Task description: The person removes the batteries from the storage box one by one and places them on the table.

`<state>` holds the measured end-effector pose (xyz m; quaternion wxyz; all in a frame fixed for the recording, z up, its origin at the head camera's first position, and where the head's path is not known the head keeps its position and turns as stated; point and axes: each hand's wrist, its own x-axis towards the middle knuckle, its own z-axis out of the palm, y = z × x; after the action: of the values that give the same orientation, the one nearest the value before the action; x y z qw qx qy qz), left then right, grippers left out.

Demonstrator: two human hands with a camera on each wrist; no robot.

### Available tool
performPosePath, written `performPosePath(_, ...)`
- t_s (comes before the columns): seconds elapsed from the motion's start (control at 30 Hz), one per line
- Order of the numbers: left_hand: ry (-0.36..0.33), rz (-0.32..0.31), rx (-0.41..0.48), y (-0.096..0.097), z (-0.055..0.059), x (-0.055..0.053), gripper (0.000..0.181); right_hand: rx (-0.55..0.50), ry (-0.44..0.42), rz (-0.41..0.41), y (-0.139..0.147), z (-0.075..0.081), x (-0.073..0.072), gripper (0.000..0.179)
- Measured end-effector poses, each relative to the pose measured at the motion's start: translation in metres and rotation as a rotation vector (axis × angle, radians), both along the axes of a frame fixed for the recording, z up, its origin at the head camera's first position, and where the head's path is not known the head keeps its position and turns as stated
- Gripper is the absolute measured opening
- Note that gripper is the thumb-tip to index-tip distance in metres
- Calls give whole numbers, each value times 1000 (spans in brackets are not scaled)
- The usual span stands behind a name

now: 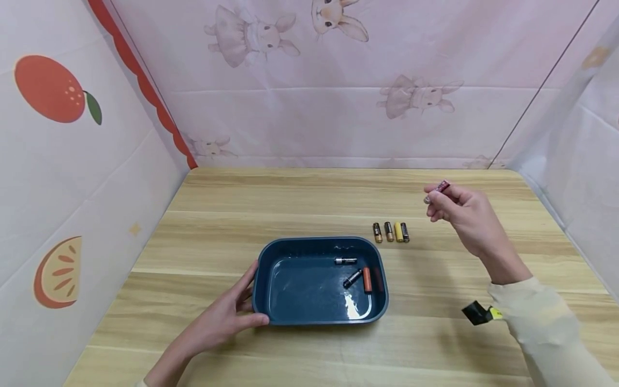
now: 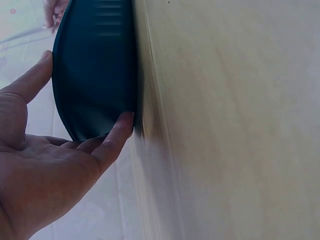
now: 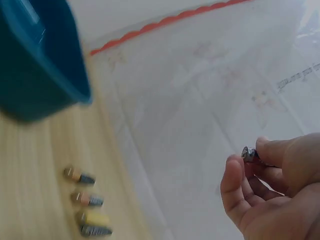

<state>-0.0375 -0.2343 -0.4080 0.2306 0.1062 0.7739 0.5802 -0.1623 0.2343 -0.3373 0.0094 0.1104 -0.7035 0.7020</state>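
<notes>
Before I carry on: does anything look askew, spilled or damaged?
I see no spill or damage around the batteries or blue tray. One oddity: a black piece with a yellow tab juts from the right sleeve, perhaps loose.

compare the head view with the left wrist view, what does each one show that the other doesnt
Only the head view shows three batteries inside the blue container, a row of four batteries on the table and a reddish battery pinched in the right hand. Only the left wrist view shows pale ridge-like lines on the container's outer wall. Both show the container, the table, the left hand holding the container's end, and at least part of the right hand.
</notes>
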Motion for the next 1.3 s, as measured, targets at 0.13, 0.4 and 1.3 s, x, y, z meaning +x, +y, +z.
performPosePath(0.13,-4,3,-1,0,0,0,108,230,-4,-87,7,-17,-6,23)
performPosePath(0.4,-20,2,17,0,0,-1,109,392,-129,-85,17,-45,-10,38)
performPosePath(1.3,-25,16,11,0,1,-1,110,707,-323,-104,9,-83,-16,30)
